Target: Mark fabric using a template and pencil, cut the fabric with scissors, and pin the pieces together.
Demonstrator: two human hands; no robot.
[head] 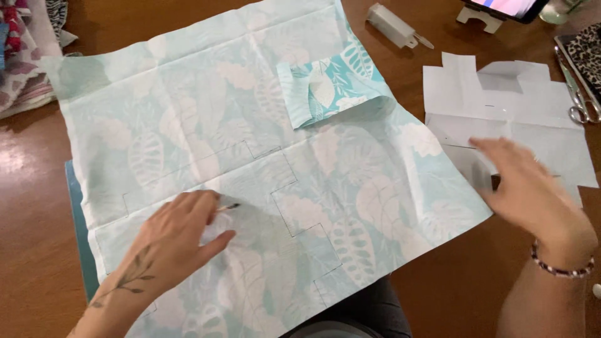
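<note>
Fabric (250, 125) under left hand (178, 241); paper pattern (507, 119), scissors (579, 100) right.

fabric (250, 144) on table (37, 206), paper pattern (526, 119) right, scissors (582, 103) beyond

head cam: worn on the person's head | faces steeply down and forward over the wooden table (451, 294) | near, arm's reach, both hands in frame | pale leaf-print fabric (250, 138) fills most of it | single view, nothing shared

The right hand (529, 188) is motion-blurred, and the left hand (178, 241) hides most of a pencil (229, 206), perhaps.
</note>
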